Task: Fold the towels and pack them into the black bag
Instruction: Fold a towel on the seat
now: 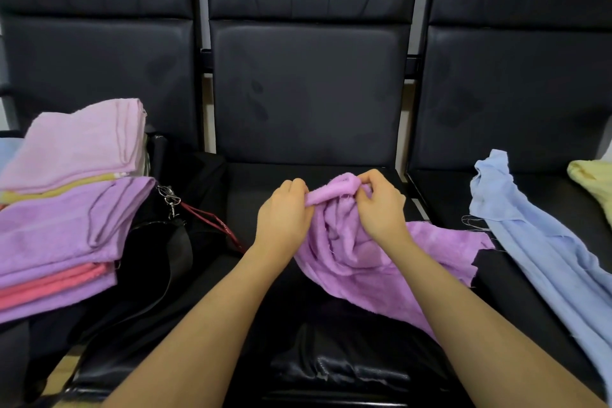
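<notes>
A crumpled purple towel (357, 262) lies on the middle black seat. My left hand (284, 215) pinches its rolled top edge from the left. My right hand (381, 205) grips the same edge from the right, and the two hands are close together. A stack of folded towels (63, 205), pink, yellow, purple and coral, sits on the left seat. The black bag (162, 248) with a metal clasp and a strap lies right beside that stack. A light blue towel (536, 242) lies unfolded on the right seat.
A yellow towel (592, 182) pokes in at the far right edge. Three black padded seats with tall backrests (308, 93) fill the view. A thin red strap (212, 222) runs out from the bag toward the middle seat.
</notes>
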The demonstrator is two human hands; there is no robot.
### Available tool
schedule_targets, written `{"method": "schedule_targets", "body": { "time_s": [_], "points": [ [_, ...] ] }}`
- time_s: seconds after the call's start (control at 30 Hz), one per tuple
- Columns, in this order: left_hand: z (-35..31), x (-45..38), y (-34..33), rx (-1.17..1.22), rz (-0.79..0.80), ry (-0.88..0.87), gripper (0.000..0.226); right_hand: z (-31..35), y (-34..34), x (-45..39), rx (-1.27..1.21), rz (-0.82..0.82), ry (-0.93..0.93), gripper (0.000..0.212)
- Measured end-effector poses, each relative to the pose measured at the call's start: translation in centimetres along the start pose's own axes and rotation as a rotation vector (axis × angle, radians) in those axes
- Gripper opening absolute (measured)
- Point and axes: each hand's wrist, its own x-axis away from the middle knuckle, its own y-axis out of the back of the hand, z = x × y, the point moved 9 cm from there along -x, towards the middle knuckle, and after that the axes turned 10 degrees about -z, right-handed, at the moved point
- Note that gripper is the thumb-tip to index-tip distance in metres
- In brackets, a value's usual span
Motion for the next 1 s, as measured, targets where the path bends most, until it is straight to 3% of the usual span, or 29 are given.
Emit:
{"method": "schedule_targets", "body": {
  "time_s": [0.07,0.23,0.33,0.6,0.73,0.83,1.0],
  "points": [
    [-0.7,-0.1,0.2,-0.072,-0.001,-0.079,0.024,-0.4,0.1,0.0,0.039,-0.002,-0.016,0.017],
    [-2.0,0.7,-1.2,0.084,0.145,-0.128,0.047,-1.7,0.1,-0.3,0.06,-0.015,-0.055,0.016],
    [-2.8,1.3,-1.3,0.14,0.181,-0.153,0.043,-1.8,0.1,0.0,0.069,0.001,-0.051,0.019],
    [-4.1,1.6,0.9,0.014,0.003,-0.247,0.021,-1.9,0.8,0.3,-0.118,0.004,-0.092,0.02],
    [-2.9,1.0,3.0,0.321,-0.077,0.003,0.017,-0.2,2.6,0.2,-0.258,-0.072,-0.069,0.019],
    [-1.6,-0.5,4.8,0.511,-0.155,0.15,0.001,1.4,4.8,-0.3,-0.331,-0.145,-0.039,0.019],
    [-2.8,-4.6,9.1,0.513,-0.228,0.181,0.026,4.3,8.7,-2.0,-0.395,-0.255,-0.005,0.03]
  ]
}}
